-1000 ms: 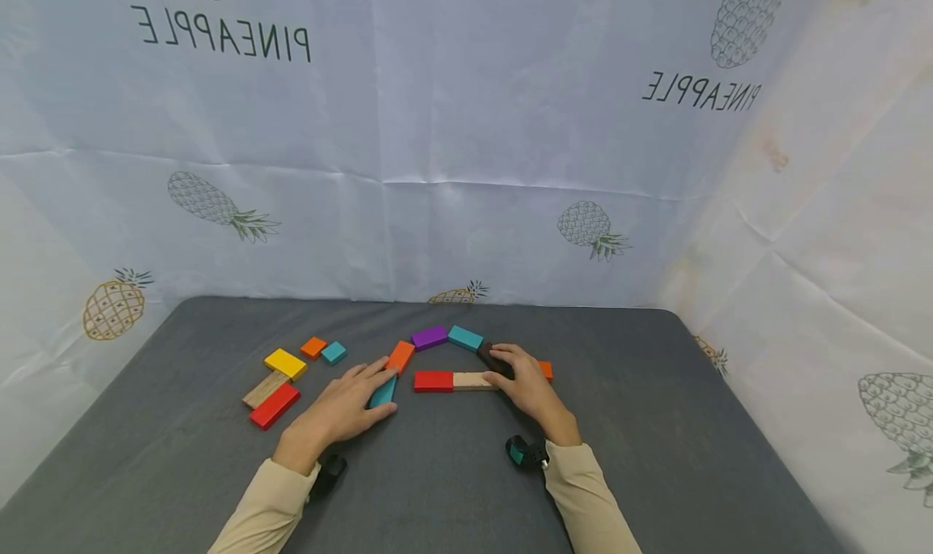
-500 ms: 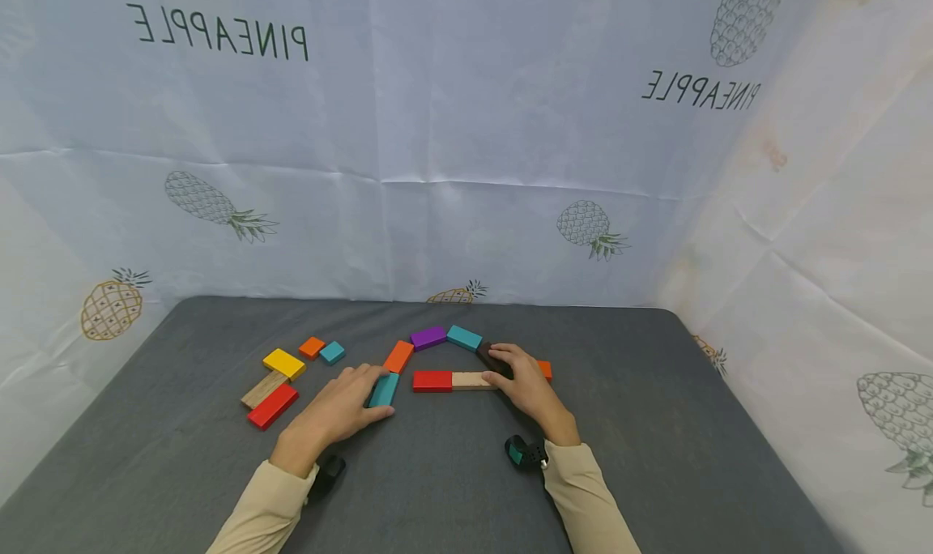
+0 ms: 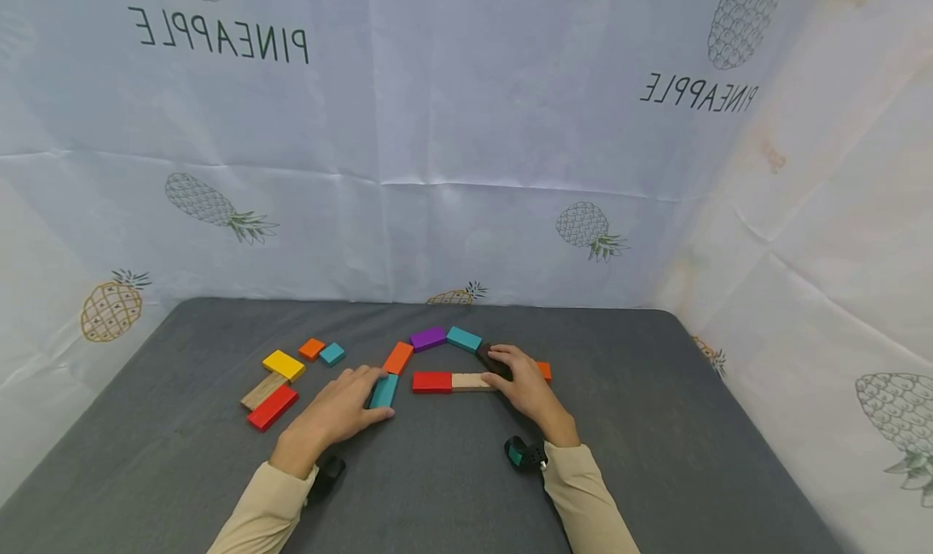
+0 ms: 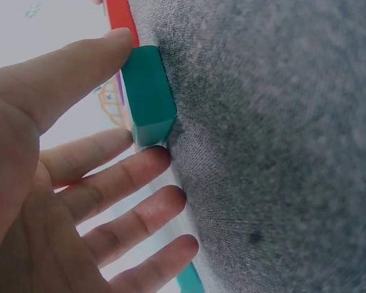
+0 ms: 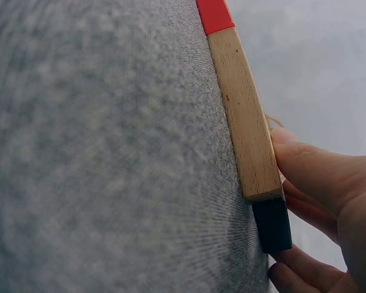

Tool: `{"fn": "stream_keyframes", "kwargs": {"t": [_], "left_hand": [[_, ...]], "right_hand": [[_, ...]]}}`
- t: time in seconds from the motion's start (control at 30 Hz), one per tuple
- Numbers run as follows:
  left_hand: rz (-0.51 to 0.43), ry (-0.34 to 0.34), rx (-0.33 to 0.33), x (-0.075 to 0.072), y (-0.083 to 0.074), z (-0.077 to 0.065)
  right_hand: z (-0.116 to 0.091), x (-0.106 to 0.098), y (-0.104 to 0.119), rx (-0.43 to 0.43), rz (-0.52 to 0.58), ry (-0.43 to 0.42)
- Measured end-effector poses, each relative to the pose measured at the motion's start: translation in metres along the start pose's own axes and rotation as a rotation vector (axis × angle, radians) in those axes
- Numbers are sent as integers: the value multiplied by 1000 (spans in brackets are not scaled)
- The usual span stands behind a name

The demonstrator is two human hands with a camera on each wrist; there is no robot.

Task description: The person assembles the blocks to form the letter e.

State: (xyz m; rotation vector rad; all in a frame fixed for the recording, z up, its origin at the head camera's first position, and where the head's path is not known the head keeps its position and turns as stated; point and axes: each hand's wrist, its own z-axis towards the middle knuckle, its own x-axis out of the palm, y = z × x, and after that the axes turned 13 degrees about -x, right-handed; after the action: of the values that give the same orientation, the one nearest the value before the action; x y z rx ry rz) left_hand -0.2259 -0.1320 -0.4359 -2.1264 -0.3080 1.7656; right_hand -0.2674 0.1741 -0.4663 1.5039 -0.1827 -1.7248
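On the dark grey table, my left hand (image 3: pixel 338 408) pinches a teal block (image 3: pixel 384 391) between thumb and fingers; the left wrist view shows the thumb at one end of this teal block (image 4: pixel 149 85). An orange block (image 3: pixel 398 358), a purple block (image 3: pixel 428 339) and another teal block (image 3: pixel 463 338) continue from it in an arch. My right hand (image 3: pixel 526 385) has its fingers over a dark block (image 3: pixel 490 360) at the arch's right side, partly hidden. Its thumb lies against a plain wooden block (image 3: pixel 470 382), which meets a red block (image 3: pixel 432 382) end to end.
To the left lie a yellow block (image 3: pixel 284 365), a plain wooden block (image 3: pixel 264 391), a red block (image 3: pixel 273 408), and small orange (image 3: pixel 312 348) and teal (image 3: pixel 332 354) blocks. An orange block (image 3: pixel 544 370) shows beyond my right hand. A pineapple-print cloth (image 3: pixel 466 133) hangs behind the table.
My left fingers have drawn back a little from the orange block, uncovering more of the teal one. My right hand stays where it was.
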Motion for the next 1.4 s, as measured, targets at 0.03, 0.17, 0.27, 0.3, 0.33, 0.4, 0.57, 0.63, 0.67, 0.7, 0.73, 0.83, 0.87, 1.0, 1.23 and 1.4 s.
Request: {"fn": "stream_keyframes", "kwargs": {"t": [0.03, 0.17, 0.27, 0.3, 0.33, 0.4, 0.57, 0.63, 0.67, 0.7, 0.73, 0.83, 0.87, 1.0, 1.23, 1.4], "left_hand": [[1, 0, -3, 0, 0, 0], [10, 0, -7, 1, 0, 0], [9, 6, -8, 1, 0, 2], [8, 9, -10, 1, 0, 2], [6, 13, -11, 1, 0, 2], [2, 19, -11, 0, 0, 2], [-5, 24, -11, 0, 0, 2], [-5, 22, -12, 0, 1, 2], [-6, 20, -12, 0, 1, 2], [-6, 16, -10, 0, 1, 2], [-7, 13, -9, 1, 1, 1], [-8, 6, -9, 1, 1, 0], [-8, 3, -9, 1, 1, 0], [-4, 0, -6, 0, 0, 0], [-3, 1, -7, 0, 0, 0], [-3, -5, -12, 1, 0, -1]], "right_hand": [[0, 0, 0, 0, -1, 0], [0, 0, 0, -2, -9, 3], [0, 0, 0, -4, -11, 9], [0, -1, 0, -6, -12, 11], [0, -1, 0, -9, -14, 13], [-1, -2, 1, -16, -12, 14], [0, -3, 3, -32, -17, 18], [0, -4, 4, -50, -27, 20], [0, -4, 4, -64, -30, 21], [0, -4, 5, -73, -30, 26], [0, -4, 5, -89, -35, 30], [0, -4, 6, -132, -40, 47], [0, -4, 6, -139, -39, 53], [-2, -4, 6, -155, -47, 64], [-2, -6, 4, -164, -43, 69], [-3, -17, 1, -129, -54, 57]]}}
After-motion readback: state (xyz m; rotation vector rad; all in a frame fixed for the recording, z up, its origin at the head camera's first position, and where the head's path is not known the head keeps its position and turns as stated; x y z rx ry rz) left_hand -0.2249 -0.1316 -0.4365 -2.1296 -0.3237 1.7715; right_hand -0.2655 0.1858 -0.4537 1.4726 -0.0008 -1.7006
